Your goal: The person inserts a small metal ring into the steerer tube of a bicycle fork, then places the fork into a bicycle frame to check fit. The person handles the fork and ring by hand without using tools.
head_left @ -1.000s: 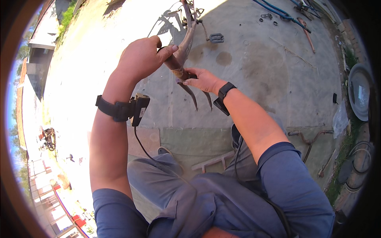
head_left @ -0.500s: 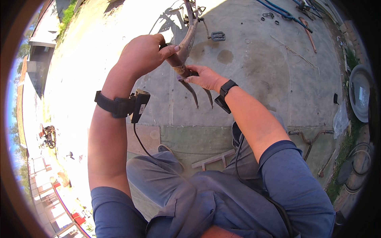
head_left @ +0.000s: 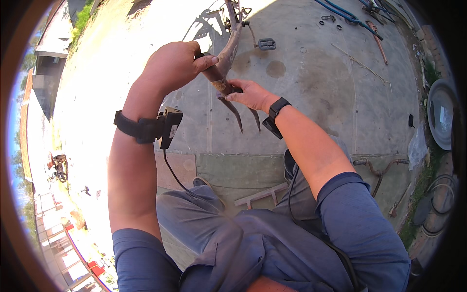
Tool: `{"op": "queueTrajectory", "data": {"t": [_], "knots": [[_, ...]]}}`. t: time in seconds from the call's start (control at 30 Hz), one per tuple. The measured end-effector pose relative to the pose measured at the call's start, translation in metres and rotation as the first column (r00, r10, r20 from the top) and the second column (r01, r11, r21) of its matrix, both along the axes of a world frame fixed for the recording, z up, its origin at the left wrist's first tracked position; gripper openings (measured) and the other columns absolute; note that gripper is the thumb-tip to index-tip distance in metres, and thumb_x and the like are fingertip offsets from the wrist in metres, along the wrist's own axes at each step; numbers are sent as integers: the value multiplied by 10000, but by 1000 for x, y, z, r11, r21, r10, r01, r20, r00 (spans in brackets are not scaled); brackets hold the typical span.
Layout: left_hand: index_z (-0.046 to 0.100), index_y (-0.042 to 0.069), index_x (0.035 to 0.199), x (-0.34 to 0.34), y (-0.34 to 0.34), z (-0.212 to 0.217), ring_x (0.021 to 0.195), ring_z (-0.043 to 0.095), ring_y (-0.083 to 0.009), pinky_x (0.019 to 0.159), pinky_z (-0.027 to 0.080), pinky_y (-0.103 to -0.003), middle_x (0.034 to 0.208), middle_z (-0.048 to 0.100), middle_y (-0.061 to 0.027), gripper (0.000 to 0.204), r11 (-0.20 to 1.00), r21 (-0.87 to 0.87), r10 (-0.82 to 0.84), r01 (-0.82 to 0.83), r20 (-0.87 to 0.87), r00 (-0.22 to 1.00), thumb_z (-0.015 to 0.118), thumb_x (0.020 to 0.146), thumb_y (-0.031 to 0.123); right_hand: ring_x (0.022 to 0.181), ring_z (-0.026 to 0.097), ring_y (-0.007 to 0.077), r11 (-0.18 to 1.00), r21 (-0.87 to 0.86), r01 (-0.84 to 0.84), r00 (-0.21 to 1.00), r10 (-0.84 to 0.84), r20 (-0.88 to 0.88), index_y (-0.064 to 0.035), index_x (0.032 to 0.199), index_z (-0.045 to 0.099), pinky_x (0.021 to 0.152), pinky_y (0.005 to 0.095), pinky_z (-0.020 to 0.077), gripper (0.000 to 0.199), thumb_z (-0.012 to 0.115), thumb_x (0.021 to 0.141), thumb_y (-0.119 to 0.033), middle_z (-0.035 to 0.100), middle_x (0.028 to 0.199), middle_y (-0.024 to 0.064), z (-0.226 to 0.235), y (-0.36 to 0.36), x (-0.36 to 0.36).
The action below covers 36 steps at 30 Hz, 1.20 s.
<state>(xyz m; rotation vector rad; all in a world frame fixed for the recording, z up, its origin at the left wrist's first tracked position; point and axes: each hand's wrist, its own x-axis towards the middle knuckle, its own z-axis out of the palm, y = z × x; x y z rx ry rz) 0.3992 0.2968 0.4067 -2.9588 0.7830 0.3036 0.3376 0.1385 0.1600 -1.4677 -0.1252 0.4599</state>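
Barely anything has moved since the earlier frame: our left hand (head_left: 170, 68) sits slightly higher in view, and the bike frame (head_left: 229, 48) has shifted with it only a little. We grasp the front tube (head_left: 214, 75) with both hands. Our left hand wraps its upper end, thumb laid along the top, though most of those fingers are hidden. Our right hand (head_left: 250, 95) pinches the lower end between thumb and fingers, where the fork (head_left: 235, 111) meets it. The tube leans, its upper end to our left, and the two prongs point back toward us. The rest of the frame stretches away, with a pedal (head_left: 266, 44) off to its right.

To hold this well, we judge it best to keep both grips in line with the tube, so that neither hand twists it against the other. Our right hand probably does most to steady the fork, so its thumb should stay firm. We would also keep the cable (head_left: 174, 177) below our left wrist away from the prongs.
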Motion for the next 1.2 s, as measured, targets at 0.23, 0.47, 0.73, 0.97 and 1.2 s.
{"op": "queueTrajectory", "data": {"t": [0.23,0.47,0.73,0.97,1.2], "knots": [[736,15,1099,-6,5,-2,865,710,-339,786,556,-412,916,732,-174,346,863,-293,-379,412,164,911,720,944,323,1238,595,162,1000,12,-9,1000,9,4,-12,1493,505,1102,312,436,594,741,956,-113,665,1335,82,-3,1,1],[676,40,1248,-1,-11,4,1017,692,-336,935,559,-402,1145,693,-165,365,994,111,34,-19,-131,991,718,918,189,1223,617,189,997,77,9,999,-12,34,-24,1445,564,1082,318,449,576,762,924,-168,685,1318,98,-12,3,2],[693,36,1221,-2,1,2,999,699,-341,906,563,-403,1107,710,-166,340,984,-105,-148,143,-44,988,713,937,221,1207,620,184,999,43,17,999,-18,27,-20,1444,563,1080,315,450,579,761,917,-154,687,1311,90,-11,1,2],[697,23,1204,-6,4,-1,933,720,-333,858,575,-394,1025,738,-157,368,935,-210,-284,285,33,958,728,950,288,1217,620,191,999,40,21,999,-23,37,-24,1436,571,1079,317,452,569,763,918,-159,685,1320,98,-9,2,1],[690,11,1212,-1,0,3,977,712,-319,909,569,-393,1103,716,-169,344,997,-82,-26,14,-150,988,719,927,201,1226,623,205,1000,19,24,999,-24,24,-36,1443,569,1078,321,453,583,770,915,-181,684,1328,112,-9,1,2]]}}
